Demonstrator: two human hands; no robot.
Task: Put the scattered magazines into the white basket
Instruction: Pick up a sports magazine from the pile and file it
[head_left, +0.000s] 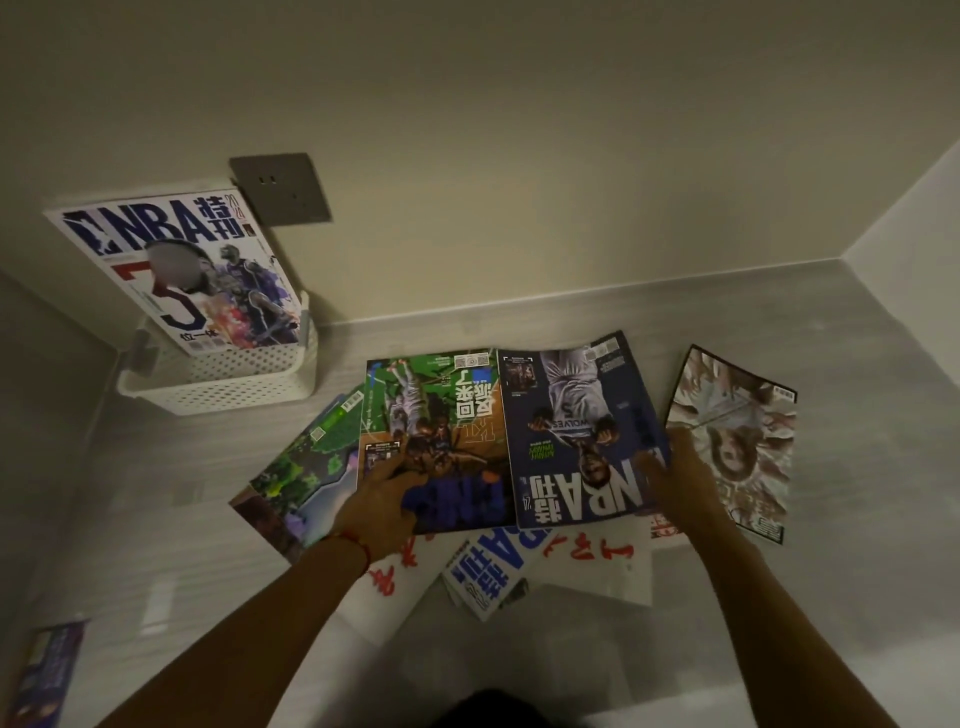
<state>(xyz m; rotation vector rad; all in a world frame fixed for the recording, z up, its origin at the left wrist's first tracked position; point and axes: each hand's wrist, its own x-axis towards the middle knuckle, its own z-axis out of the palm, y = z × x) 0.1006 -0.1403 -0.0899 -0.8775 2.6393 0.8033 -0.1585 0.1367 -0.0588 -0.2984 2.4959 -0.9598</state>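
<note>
One NBA magazine (176, 270) already stands upright in the white basket (218, 384), far left against the wall. The rest lie scattered on the floor. The left hand (382, 499) grips the near edge of the green-cover magazine (436, 415), thumb on top; the right hand (675, 483) holds the right edge of the navy NBA magazine (576, 426) — fingers curled over it. Both magazines lie with long axes running near to far. The basket lies far-left of both grips, so the left hand is judged nearer.
</note>
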